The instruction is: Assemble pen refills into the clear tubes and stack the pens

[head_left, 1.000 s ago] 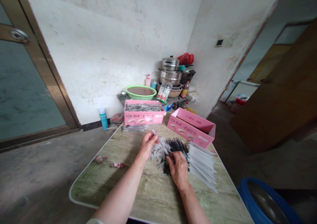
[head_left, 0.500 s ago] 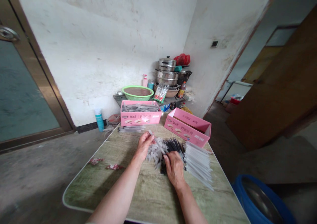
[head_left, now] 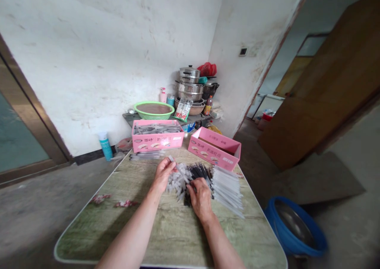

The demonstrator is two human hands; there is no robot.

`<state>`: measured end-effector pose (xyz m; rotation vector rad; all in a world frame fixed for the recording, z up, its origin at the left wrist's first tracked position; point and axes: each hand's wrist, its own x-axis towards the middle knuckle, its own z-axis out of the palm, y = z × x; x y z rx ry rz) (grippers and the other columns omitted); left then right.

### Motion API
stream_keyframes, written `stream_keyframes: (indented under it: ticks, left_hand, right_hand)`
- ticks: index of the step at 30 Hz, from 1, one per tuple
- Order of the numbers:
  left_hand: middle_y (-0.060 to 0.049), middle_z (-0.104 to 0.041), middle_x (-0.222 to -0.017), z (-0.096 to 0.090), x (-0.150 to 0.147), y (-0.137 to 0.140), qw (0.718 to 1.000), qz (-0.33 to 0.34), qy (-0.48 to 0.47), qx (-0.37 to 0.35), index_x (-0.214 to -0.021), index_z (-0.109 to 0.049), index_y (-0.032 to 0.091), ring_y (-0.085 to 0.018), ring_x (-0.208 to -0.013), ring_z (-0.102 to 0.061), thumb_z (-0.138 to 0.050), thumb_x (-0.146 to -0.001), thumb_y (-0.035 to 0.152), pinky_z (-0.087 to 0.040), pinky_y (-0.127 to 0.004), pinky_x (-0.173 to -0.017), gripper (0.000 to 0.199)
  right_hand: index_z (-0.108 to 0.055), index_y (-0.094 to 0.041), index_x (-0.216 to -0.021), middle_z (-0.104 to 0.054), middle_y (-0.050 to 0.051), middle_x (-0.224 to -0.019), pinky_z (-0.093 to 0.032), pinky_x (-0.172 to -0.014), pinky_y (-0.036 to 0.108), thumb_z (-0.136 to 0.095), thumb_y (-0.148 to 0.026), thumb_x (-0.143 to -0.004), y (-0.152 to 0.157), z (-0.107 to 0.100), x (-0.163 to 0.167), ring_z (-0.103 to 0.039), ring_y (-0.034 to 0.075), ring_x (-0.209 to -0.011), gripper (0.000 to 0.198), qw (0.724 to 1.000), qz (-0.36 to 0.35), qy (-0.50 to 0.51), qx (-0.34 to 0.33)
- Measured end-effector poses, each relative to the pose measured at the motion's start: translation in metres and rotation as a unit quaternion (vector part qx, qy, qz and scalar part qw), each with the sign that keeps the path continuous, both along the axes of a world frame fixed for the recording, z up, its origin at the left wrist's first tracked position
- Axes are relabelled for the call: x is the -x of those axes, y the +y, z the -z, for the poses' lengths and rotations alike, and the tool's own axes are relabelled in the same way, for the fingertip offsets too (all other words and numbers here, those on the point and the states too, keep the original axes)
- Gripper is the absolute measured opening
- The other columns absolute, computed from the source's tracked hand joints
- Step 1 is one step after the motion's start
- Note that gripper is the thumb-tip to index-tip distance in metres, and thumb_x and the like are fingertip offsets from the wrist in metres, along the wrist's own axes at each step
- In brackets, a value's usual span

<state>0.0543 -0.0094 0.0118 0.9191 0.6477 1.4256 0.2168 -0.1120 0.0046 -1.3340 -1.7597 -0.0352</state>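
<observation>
A slim translucent pen-like tube [head_left: 183, 174] slants between my hands. My left hand [head_left: 162, 176] pinches its upper end between thumb and fingers. The fingers of my right hand [head_left: 202, 197] are closed at its lower, dark end, just above the pile. Under and beside the hands lies a heap of short, frosted cap-like pieces [head_left: 175, 184]. Black-ended pieces [head_left: 200, 170] lie to the right of these, partly hidden by my right hand. Further right, long clear tubes [head_left: 228, 189] are laid side by side.
A pink box [head_left: 157, 142] full of grey sticks stands at the table's back left, with loose sticks [head_left: 145, 155] before it. Another pink box [head_left: 214, 152] stands to its right. Behind are a green basin [head_left: 153, 114] and stacked pots [head_left: 190, 88]. A blue tub [head_left: 277, 231] is on the right.
The whole view has shifted, so the table and boxes appear further left. Both hands keep nearly the same hold on the tube.
</observation>
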Motion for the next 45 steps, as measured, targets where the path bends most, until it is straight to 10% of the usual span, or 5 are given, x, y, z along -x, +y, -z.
stream_keyframes:
  ticks: [16, 31, 38, 45]
  left_hand:
    - [-0.001, -0.066, -0.074, 0.007, 0.012, 0.013, 0.993, -0.078, -0.082, 0.043, -0.085, -0.066, 0.014, -0.011, -0.064, -0.06, -0.089, -0.056, 0.035, -0.052, -0.022, -0.06, 0.042]
    - [-0.001, -0.065, -0.075, 0.004, 0.005, 0.006, 0.998, -0.041, -0.033, 0.023, -0.09, -0.066, 0.015, -0.012, -0.064, -0.06, -0.085, -0.062, 0.039, -0.051, -0.023, -0.061, 0.041]
    - [0.002, -0.064, -0.073, 0.007, 0.033, 0.023, 0.965, -0.214, -0.137, 0.064, -0.085, -0.064, 0.016, -0.008, -0.061, -0.059, -0.089, -0.052, 0.037, -0.052, -0.023, -0.066, 0.047]
    - [0.001, -0.066, -0.074, 0.004, 0.028, 0.019, 0.98, -0.162, -0.111, 0.04, -0.09, -0.064, 0.016, -0.01, -0.063, -0.06, -0.087, -0.056, 0.037, -0.051, -0.023, -0.063, 0.046]
  right_hand:
    - [-0.065, -0.019, -0.091, -0.065, 0.009, -0.087, -0.046, -0.082, 0.042, -0.05, -0.028, -0.096, 0.001, -0.005, -0.038, -0.056, 0.025, -0.09, 0.018, 0.986, 0.138, 0.032, -0.083]
    - [-0.067, -0.021, -0.095, -0.068, 0.01, -0.102, -0.044, -0.1, 0.05, -0.049, -0.021, -0.096, 0.001, -0.007, -0.008, -0.051, 0.027, -0.117, 0.018, 0.998, -0.032, -0.029, -0.041]
    - [-0.066, -0.02, -0.088, -0.067, 0.011, -0.095, -0.047, -0.093, 0.052, -0.048, -0.023, -0.095, 0.005, 0.0, -0.026, -0.053, 0.028, -0.109, 0.019, 0.996, 0.059, -0.008, -0.061]
    - [-0.063, -0.019, -0.083, -0.066, 0.012, -0.09, -0.048, -0.09, 0.05, -0.049, -0.023, -0.094, 0.006, 0.003, -0.028, -0.051, 0.029, -0.105, 0.018, 0.993, 0.098, -0.031, -0.06]
